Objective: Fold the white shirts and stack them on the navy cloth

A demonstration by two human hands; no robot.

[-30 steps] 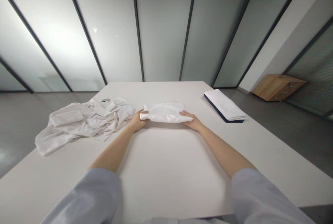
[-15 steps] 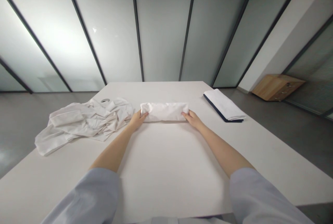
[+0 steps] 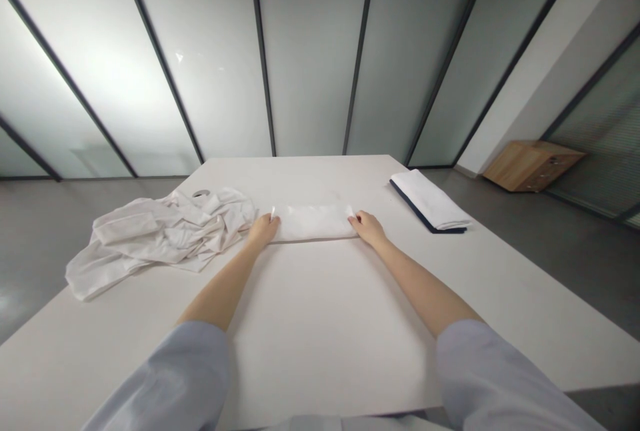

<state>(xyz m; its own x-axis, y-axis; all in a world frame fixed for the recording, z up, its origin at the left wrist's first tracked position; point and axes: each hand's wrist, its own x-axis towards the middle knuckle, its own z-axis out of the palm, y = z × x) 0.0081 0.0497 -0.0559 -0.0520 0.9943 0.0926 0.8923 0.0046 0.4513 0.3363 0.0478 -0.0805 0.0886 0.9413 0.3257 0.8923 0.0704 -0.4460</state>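
A long, flat band of folded white cloth (image 3: 313, 223) lies crosswise on the worktop (image 3: 330, 337), straight ahead of the person, with the left hand (image 3: 263, 231) at its left end and the right hand (image 3: 369, 229) at its right end. Each hand sits right against its end, fingers drawn together, and a small tip of cloth stands up beside each. Neither hand is clenched into a fist, but I cannot tell whether the fingers pinch the cloth or only touch it. The band rests flat on the worktop between them, and the forearms reach towards it from pale blue sleeves (image 3: 185, 377). Just beside the left hand, a crumpled white garment (image 3: 160, 237) lies in a loose heap, with a round metal grommet (image 3: 201, 193) set in the worktop at its far edge. Near the worktop's right edge sits a folded white stack with a dark navy edge (image 3: 430, 203). Beyond the worktop, a low wooden cabinet (image 3: 530, 165) stands on the grey floor (image 3: 575, 271) by frosted glass panels (image 3: 310, 51)
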